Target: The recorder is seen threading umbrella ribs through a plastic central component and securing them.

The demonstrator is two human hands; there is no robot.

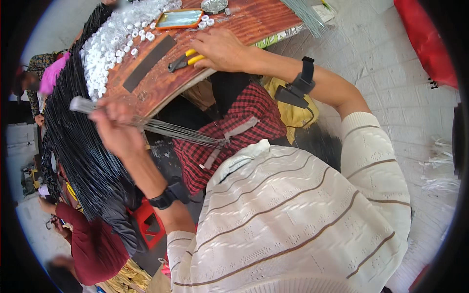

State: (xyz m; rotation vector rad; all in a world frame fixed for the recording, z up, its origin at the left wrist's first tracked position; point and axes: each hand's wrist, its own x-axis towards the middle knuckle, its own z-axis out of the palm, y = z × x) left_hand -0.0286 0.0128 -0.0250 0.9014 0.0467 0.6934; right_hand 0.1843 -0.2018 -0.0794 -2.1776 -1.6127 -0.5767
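Observation:
My left hand, slightly blurred, is closed around a bundle of thin pale strands. One end of the bundle, clear and whitish, sticks out past the fingers; the other reaches over the red-and-black checked cloth on my lap. At the table's near edge, my right hand is closed at the yellow handles of a pair of pliers, whose dark jaws lie on the wood. A dark flat strip lies left of the pliers.
On the reddish wooden table are a heap of small white and clear plastic pieces, an orange-rimmed tray and a round dish. Long black strands hang over its left side. A person in maroon is at lower left.

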